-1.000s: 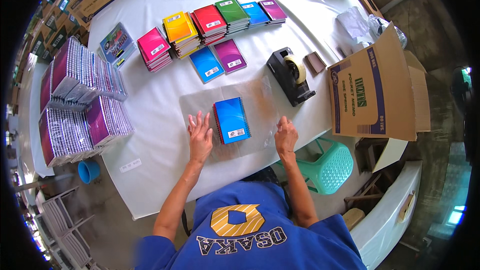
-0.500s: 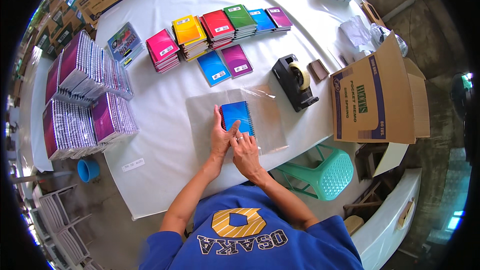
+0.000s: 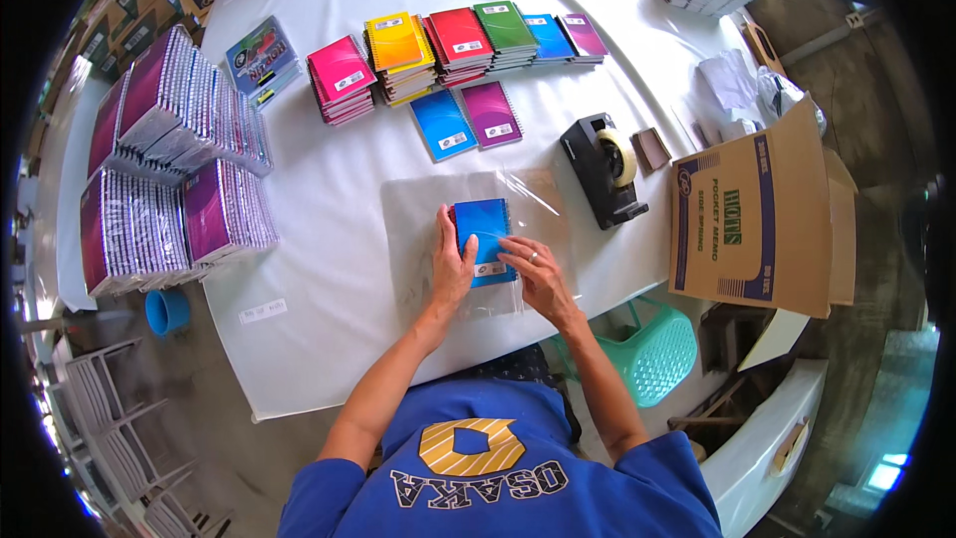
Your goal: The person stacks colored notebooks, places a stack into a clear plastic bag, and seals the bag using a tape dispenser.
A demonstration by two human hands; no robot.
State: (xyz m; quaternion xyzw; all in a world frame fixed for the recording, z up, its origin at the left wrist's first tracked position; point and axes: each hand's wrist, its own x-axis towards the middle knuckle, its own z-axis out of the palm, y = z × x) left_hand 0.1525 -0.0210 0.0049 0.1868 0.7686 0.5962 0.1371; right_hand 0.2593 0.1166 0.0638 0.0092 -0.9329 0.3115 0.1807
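Observation:
A small spiral notebook [image 3: 483, 224] with a blue cover lies on top of a short stack, a red edge showing at its left side. My left hand [image 3: 453, 274] grips the stack along that side, thumb on the blue cover. At the lower right edge, by the spiral, my right hand [image 3: 543, 281] reaches over with fingers stretched and slightly apart, the fingertips at the cover. Beneath the stack a clear plastic sheet [image 3: 410, 207] is spread on the white-covered table [image 3: 319, 239].
Pink [image 3: 339, 70], yellow, red, green, blue and purple notebook piles line the far side. A black tape dispenser [image 3: 597, 174] and an open carton [image 3: 732, 224] stand right. Wrapped purple notebook stacks [image 3: 139, 229] stand left. A green stool [image 3: 652, 354] is below the table edge.
My right hand has moved from the lower part of the cover to its right edge, its fingers spreading. The left hand still grips the stack. The whole view has shifted slightly.

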